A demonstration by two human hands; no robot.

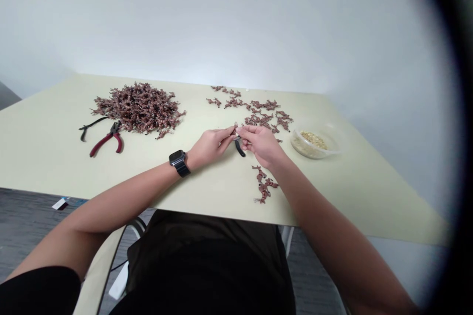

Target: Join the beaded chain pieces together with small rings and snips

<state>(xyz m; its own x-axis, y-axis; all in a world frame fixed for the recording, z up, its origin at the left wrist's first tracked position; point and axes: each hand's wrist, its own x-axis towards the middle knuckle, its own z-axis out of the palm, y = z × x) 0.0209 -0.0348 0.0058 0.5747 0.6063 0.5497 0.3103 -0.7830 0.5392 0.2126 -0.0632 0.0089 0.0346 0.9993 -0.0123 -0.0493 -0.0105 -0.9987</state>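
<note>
My left hand (211,147), with a dark watch (179,161) on its wrist, pinches a small brown figure-like piece (235,127). Its fingertips meet those of my right hand (260,143), which is also closed in a pinch at that piece; exactly what the right fingertips grip is mostly hidden. A tool with a black curved handle (240,149) shows between the hands, its metal end partly covered. Whether a hand holds it or it lies on the table, I cannot tell. Several similar brown pieces (263,188) lie near my right wrist.
A large heap of brown pieces (138,107) stands on the pale yellow table (207,192) at the left. Red-handled pliers (107,140) and a black-handled tool (88,127) lie before it. Scattered pieces (260,119) lie beyond my right hand, beside a clear bowl (306,150) of small golden bits.
</note>
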